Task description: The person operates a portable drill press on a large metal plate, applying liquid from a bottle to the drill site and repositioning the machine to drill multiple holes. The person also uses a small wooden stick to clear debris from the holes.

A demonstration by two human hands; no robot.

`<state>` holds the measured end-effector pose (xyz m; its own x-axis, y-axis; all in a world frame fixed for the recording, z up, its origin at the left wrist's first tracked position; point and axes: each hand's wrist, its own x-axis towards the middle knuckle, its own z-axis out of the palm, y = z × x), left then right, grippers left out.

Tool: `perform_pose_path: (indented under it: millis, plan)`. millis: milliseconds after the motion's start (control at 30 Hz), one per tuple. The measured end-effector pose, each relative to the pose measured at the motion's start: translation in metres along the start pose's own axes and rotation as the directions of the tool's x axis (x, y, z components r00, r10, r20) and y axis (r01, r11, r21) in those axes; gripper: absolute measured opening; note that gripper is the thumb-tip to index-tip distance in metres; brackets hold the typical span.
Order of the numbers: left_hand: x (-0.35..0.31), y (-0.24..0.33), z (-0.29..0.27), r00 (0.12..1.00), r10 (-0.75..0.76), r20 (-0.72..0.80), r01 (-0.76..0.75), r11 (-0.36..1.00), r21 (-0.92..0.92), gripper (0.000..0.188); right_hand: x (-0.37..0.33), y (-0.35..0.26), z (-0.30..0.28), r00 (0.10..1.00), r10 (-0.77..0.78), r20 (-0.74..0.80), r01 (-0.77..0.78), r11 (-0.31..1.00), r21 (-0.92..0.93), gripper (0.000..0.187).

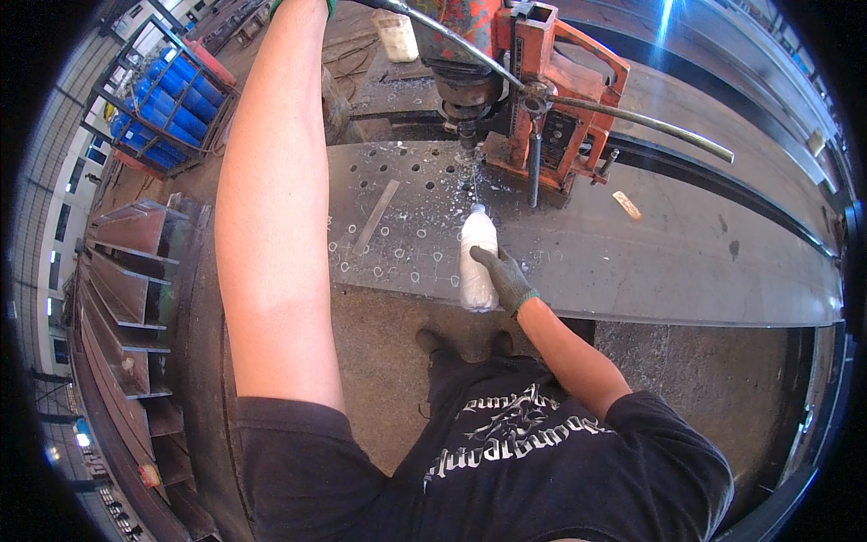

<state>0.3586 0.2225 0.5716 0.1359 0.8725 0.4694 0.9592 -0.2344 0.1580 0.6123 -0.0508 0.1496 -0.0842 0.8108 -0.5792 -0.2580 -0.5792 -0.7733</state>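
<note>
My right hand [506, 280], in a dark grey glove with a green cuff, is closed around a clear plastic bottle [478, 262] of whitish liquid. The bottle's cap end points at the drill bit [467, 137], and a thin white stream runs between them. Under the drill [459, 68] lies a steel plate [668, 262] with rows of drilled holes, chalk circles and splashes of white liquid. My left arm [274, 208] reaches up past the top edge; only the green glove cuff [330, 7] shows, near the upper end of a long metal lever [452, 41]. The left fingers are hidden.
An orange drill stand [533, 99] rises from the plate. A flat metal strip [376, 217] and a small yellowish piece [626, 206] lie on it. Behind stands a white jug [396, 36]. Blue gas cylinders [172, 99] and stacked steel beams [122, 289] are at left.
</note>
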Motion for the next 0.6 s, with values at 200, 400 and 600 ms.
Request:
perform_pose_path:
  millis: [200, 400, 600]
  plan:
    - [-0.013, 0.014, -0.006, 0.996, -0.090, -0.018, 0.089, 0.993, -0.083, 0.064, -0.006, -0.008, 0.001, 1.000, 0.027, -0.002, -0.027, 1.000, -0.001, 0.068]
    - [-0.018, 0.015, -0.013, 0.984, -0.172, 0.036, 0.176, 0.965, -0.196, 0.058, -0.003, -0.004, 0.002, 1.000, 0.028, 0.010, -0.028, 1.000, -0.004, 0.069]
    - [-0.021, 0.019, -0.015, 0.979, -0.197, 0.053, 0.204, 0.947, -0.248, 0.055, 0.005, 0.003, -0.002, 0.999, -0.019, 0.044, 0.021, 0.999, -0.037, 0.071]
